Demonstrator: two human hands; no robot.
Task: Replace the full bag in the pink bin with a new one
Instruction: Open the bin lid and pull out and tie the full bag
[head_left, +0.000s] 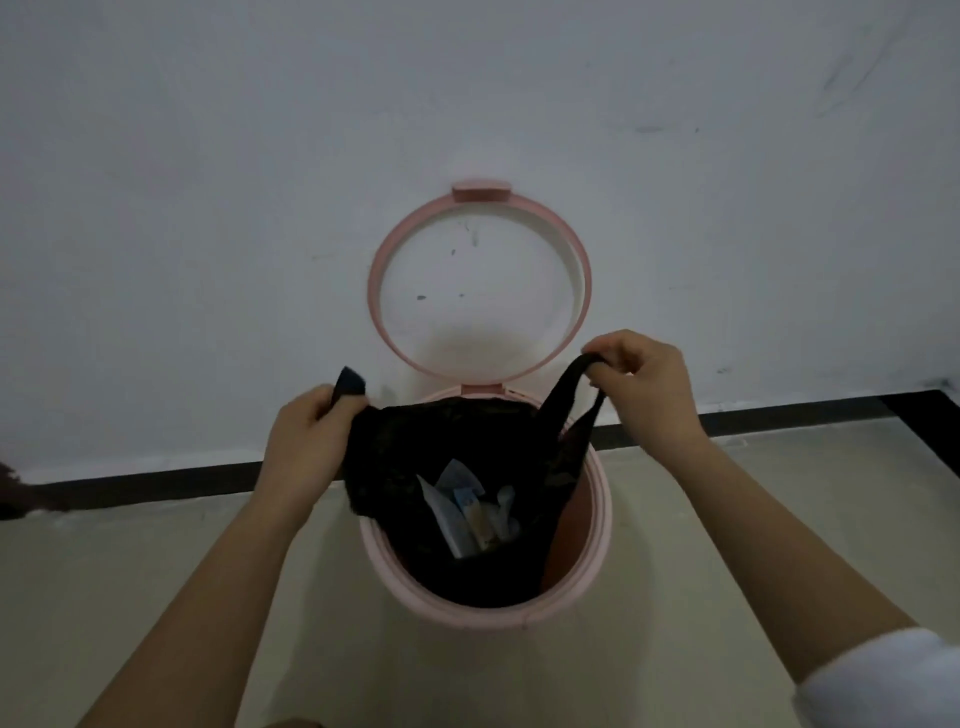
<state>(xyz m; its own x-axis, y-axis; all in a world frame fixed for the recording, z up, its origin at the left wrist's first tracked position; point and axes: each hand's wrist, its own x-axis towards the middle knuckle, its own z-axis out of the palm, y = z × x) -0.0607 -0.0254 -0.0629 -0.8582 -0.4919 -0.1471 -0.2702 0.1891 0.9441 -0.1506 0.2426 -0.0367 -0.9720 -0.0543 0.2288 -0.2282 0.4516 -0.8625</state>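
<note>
A round pink bin (592, 566) stands on the floor against the wall, its ring-shaped pink lid (579, 249) swung up and leaning back. Inside it sits a black bag (415, 467) holding pale wrappers and paper scraps (470, 512). My left hand (304, 434) grips the bag's left handle above the rim. My right hand (647, 382) grips the right handle, pulled up taut and higher than the left. The bag's right side has come away from the bin wall, baring pink plastic inside.
A white, scuffed wall (208, 208) rises directly behind the bin, with a dark skirting strip (156, 486) along its foot. Pale floor (156, 597) spreads on both sides of the bin. A dark smudge (13, 491) sits at the left edge.
</note>
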